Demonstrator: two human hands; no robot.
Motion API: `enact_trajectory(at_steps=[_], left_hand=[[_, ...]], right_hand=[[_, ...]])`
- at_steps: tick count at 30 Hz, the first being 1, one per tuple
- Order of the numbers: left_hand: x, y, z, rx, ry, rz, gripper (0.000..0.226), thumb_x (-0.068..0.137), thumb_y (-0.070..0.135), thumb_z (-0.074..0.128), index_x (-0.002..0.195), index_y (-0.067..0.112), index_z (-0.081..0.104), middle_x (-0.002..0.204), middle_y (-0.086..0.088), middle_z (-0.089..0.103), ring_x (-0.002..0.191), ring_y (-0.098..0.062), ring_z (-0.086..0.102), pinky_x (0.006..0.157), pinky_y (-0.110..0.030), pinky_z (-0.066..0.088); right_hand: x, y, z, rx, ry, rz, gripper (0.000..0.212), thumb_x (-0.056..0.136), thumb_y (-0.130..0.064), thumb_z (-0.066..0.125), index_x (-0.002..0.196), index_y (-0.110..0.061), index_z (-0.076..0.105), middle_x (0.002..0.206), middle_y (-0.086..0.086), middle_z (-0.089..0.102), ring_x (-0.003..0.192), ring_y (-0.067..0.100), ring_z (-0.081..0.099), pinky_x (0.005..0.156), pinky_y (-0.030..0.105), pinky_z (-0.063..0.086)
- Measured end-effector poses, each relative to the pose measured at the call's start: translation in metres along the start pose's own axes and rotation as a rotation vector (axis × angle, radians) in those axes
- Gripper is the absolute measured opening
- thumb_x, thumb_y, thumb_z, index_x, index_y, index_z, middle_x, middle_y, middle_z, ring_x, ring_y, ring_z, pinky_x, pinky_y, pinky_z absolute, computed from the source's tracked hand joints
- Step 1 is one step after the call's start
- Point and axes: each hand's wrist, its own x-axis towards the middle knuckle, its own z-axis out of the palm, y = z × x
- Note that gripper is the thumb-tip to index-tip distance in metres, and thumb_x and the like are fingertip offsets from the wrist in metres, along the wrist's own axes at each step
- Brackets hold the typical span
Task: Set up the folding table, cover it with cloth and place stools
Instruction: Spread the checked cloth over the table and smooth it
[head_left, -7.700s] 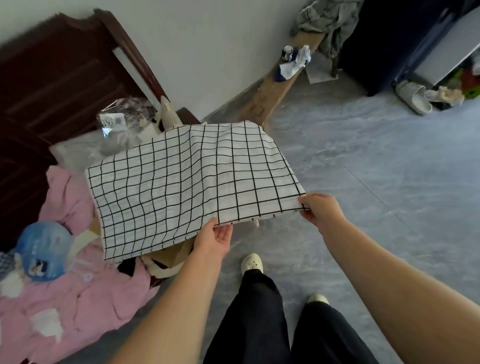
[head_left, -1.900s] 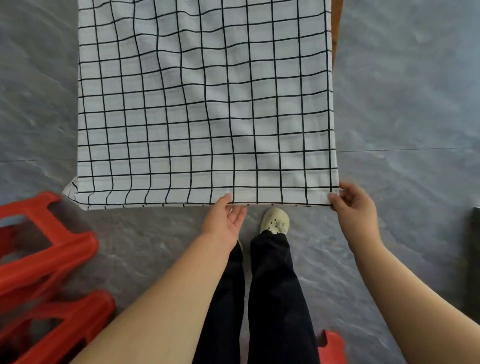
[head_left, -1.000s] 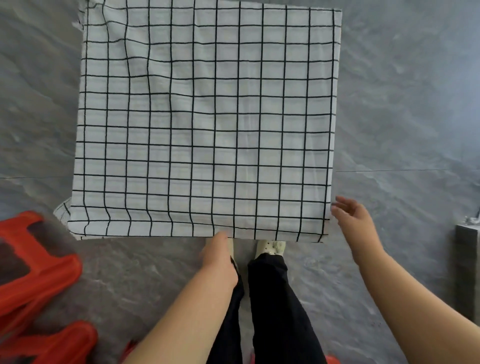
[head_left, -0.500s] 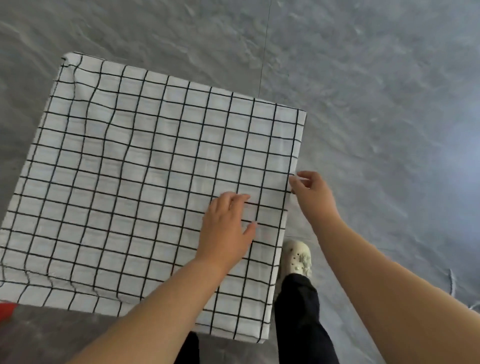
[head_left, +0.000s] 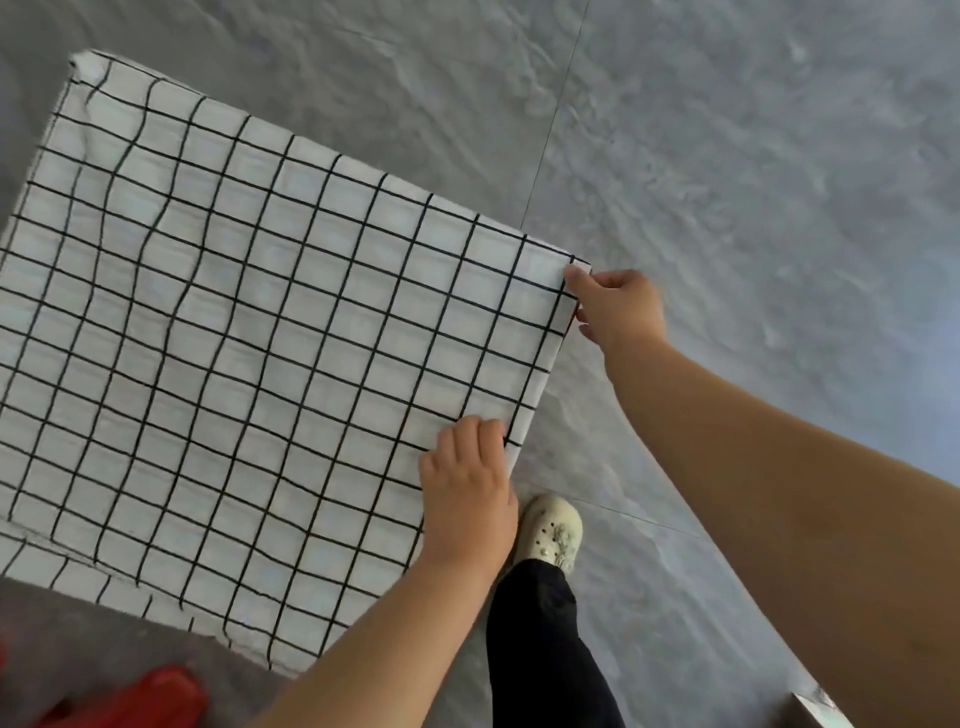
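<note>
A white cloth (head_left: 249, 353) with a black grid lies spread flat over the table — the tabletop itself is hidden beneath it. The right hand (head_left: 618, 306) pinches the cloth's far right corner between thumb and fingers. The left hand (head_left: 467, 493) rests on the cloth's right edge, nearer the body, fingers curled over that edge. A red stool (head_left: 140, 696) sits just off the cloth's near left side — and a pale shoe (head_left: 550, 535) stands beside its right edge, on grey floor (head_left: 753, 156).
</note>
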Motion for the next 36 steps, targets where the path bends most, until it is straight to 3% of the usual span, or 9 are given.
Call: enact_trajectory(at_steps=[4, 7, 11, 13, 16, 18, 21, 28, 36], left_hand=[[-0.001, 0.003, 0.003, -0.048, 0.032, -0.032, 0.050, 0.055, 0.017, 0.077, 0.101, 0.011, 0.056, 0.099, -0.007, 0.057, 0.089, -0.025, 0.056, 0.065, -0.034, 0.047], [-0.007, 0.004, 0.005, -0.083, 0.037, -0.064, 0.041, 0.059, 0.017, 0.074, 0.095, 0.012, 0.057, 0.093, -0.006, 0.056, 0.082, -0.024, 0.055, 0.061, -0.033, 0.047], [-0.012, -0.001, 0.008, -0.108, 0.040, -0.055, 0.028, 0.062, 0.015, 0.070, 0.084, 0.013, 0.053, 0.084, -0.003, 0.053, 0.074, -0.021, 0.053, 0.056, -0.032, 0.046], [-0.014, -0.003, 0.006, -0.116, 0.046, -0.054, 0.023, 0.064, 0.017, 0.069, 0.078, 0.014, 0.052, 0.079, -0.001, 0.051, 0.070, -0.019, 0.051, 0.054, -0.030, 0.044], [-0.016, -0.007, 0.004, -0.133, 0.051, -0.057, 0.020, 0.067, 0.019, 0.070, 0.073, 0.016, 0.051, 0.074, 0.001, 0.050, 0.066, -0.017, 0.048, 0.051, -0.027, 0.039], [-0.017, -0.008, 0.004, -0.135, 0.050, -0.049, 0.021, 0.066, 0.019, 0.071, 0.070, 0.016, 0.052, 0.072, 0.001, 0.049, 0.064, -0.017, 0.047, 0.050, -0.026, 0.036], [-0.024, -0.010, 0.004, -0.144, 0.047, -0.047, 0.022, 0.064, 0.017, 0.072, 0.069, 0.016, 0.051, 0.070, 0.002, 0.048, 0.060, -0.016, 0.045, 0.047, -0.025, 0.032], [-0.048, -0.012, 0.008, -0.195, 0.048, -0.074, 0.020, 0.069, 0.014, 0.071, 0.071, 0.018, 0.052, 0.068, 0.005, 0.050, 0.058, -0.013, 0.046, 0.047, -0.022, 0.030], [-0.070, -0.005, 0.019, -0.186, -0.018, -0.091, 0.017, 0.072, 0.018, 0.068, 0.071, 0.020, 0.051, 0.070, 0.007, 0.052, 0.059, -0.010, 0.042, 0.045, -0.020, 0.029]], right_hand=[[0.008, -0.002, 0.005, 0.005, -0.077, 0.106, 0.041, 0.084, -0.048, 0.060, 0.075, -0.008, 0.057, 0.070, 0.003, 0.058, 0.073, 0.020, 0.057, 0.090, 0.043, 0.052], [0.014, -0.012, 0.005, 0.160, -0.161, 0.269, 0.041, 0.081, -0.056, 0.062, 0.078, -0.015, 0.057, 0.079, 0.001, 0.061, 0.082, 0.020, 0.063, 0.086, 0.035, 0.054], [0.020, -0.025, 0.004, 0.298, -0.105, 0.322, 0.025, 0.083, -0.032, 0.070, 0.074, -0.015, 0.054, 0.074, 0.001, 0.059, 0.068, 0.016, 0.061, 0.068, 0.027, 0.057], [0.023, -0.031, 0.004, 0.296, -0.072, 0.305, 0.023, 0.081, -0.020, 0.072, 0.072, -0.013, 0.053, 0.069, 0.002, 0.057, 0.059, 0.014, 0.058, 0.058, 0.023, 0.056], [0.029, -0.034, 0.003, 0.170, -0.023, 0.232, 0.029, 0.079, -0.022, 0.072, 0.062, -0.014, 0.049, 0.064, 0.004, 0.053, 0.066, 0.019, 0.053, 0.081, 0.033, 0.055], [0.029, -0.030, 0.000, 0.125, 0.000, 0.198, 0.027, 0.079, -0.025, 0.071, 0.062, -0.014, 0.053, 0.071, 0.005, 0.056, 0.073, 0.020, 0.054, 0.085, 0.034, 0.053], [0.021, -0.019, -0.006, 0.183, -0.001, 0.149, 0.016, 0.081, -0.022, 0.070, 0.069, -0.015, 0.061, 0.078, 0.002, 0.059, 0.077, 0.016, 0.055, 0.083, 0.031, 0.052], [-0.005, -0.003, -0.014, 0.321, 0.027, 0.072, 0.028, 0.084, -0.009, 0.068, 0.062, -0.020, 0.054, 0.062, -0.003, 0.055, 0.058, 0.008, 0.051, 0.075, 0.023, 0.054], [-0.014, 0.025, -0.027, 0.269, 0.043, 0.075, 0.026, 0.086, -0.011, 0.065, 0.064, -0.020, 0.054, 0.061, -0.004, 0.050, 0.055, 0.009, 0.047, 0.070, 0.021, 0.050]])
